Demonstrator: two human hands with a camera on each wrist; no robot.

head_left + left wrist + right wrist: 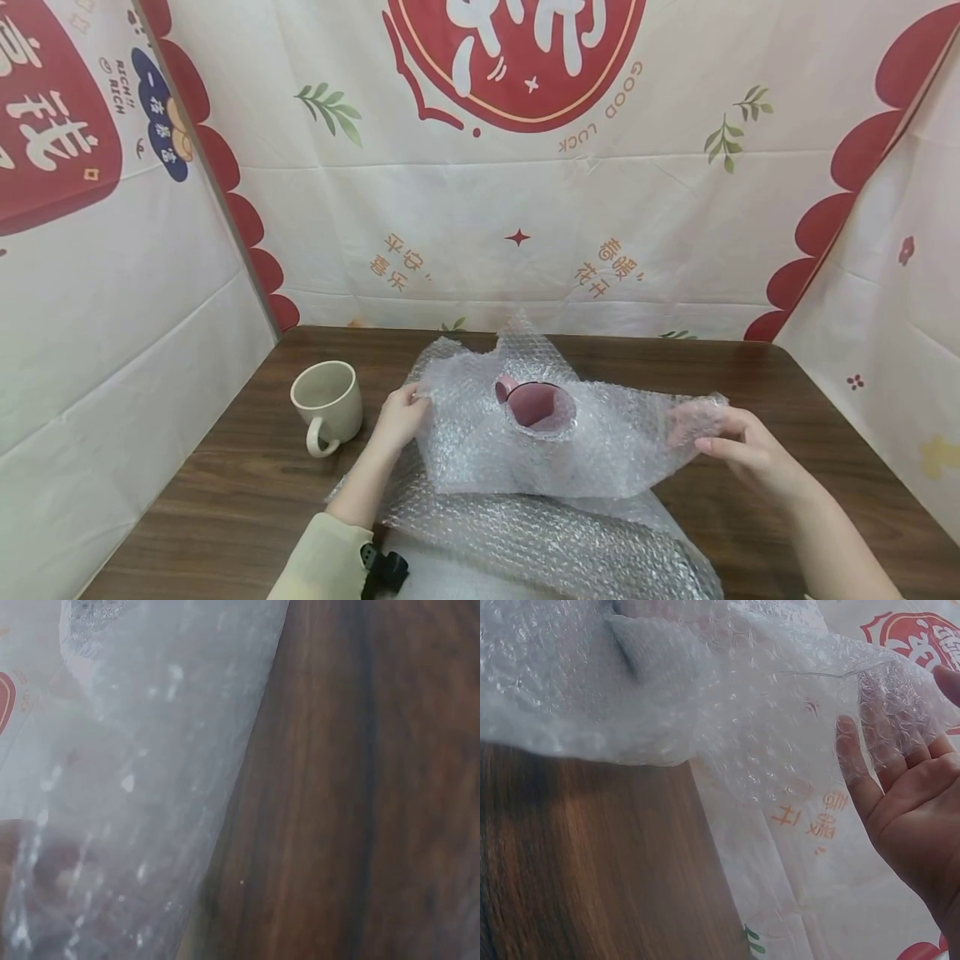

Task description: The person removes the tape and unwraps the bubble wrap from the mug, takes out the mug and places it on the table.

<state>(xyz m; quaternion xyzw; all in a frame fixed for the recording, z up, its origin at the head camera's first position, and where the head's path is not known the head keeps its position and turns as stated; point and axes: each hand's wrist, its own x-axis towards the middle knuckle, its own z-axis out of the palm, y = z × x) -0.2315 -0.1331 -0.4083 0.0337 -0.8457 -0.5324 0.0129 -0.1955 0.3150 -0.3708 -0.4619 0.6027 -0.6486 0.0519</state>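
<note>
A pink mug (pixel 534 407) stands mid-table with a sheet of bubble wrap (pixel 480 450) around it. Its open mouth and part of the handle show; the wrap hides the rest. At the sheet's left edge my left hand (pixel 401 414) pinches the plastic, and in the left wrist view its fingers are blurred behind the film. My right hand (pixel 757 458) supports the raised right end of the wrap. In the right wrist view the straight fingers (pixel 895 769) lie behind the clear plastic, with the thumb apart from them.
A cream mug (pixel 327 407) stands on the left of the brown wooden table (pixel 225 500), handle toward the front. More bubble wrap (pixel 555 537) lies in front of and under the pink mug. A printed white cloth (pixel 517 192) closes off the back and sides.
</note>
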